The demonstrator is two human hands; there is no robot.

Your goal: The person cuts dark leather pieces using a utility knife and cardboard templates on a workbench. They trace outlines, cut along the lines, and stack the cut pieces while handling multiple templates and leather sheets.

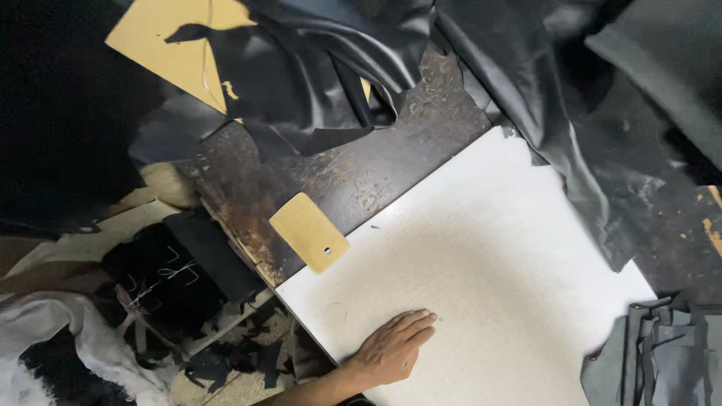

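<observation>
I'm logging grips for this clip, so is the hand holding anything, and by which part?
Nothing is held. The left hand lies flat, palm down, fingers together, on the white cutting board near its lower edge. The right hand is not in view.

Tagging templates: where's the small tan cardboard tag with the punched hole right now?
Head view, left of centre: the tan cardboard tag lies flat on the worn dark tabletop, overlapping the white cutting board's upper-left edge, up-left of the hand.

white cutting board [481,248]; tan card template [308,231]; black leather [316,68].
</observation>
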